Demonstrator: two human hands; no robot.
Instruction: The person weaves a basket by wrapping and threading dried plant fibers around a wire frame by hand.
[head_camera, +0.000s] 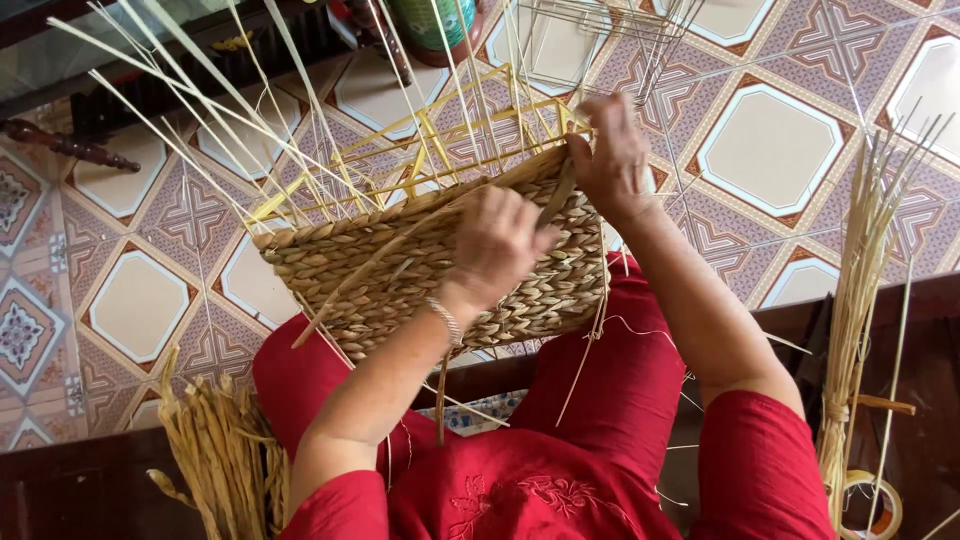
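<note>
Patterned floor tiles (770, 150) lie below; your left hand (495, 245) and right hand (610, 155) clamp fingers on the half-woven tan basket (400, 270) with its yellow wire frame (440, 130).

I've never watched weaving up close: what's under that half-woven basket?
Under the basket are the person's red-clad knees and patterned floor tiles. The left hand rests on the weave and the right hand grips its top edge, hiding parts of it.

A home weaving spot — patterned floor tiles (770, 150), dried reed bundles (215, 450), half-woven basket (400, 270).
</note>
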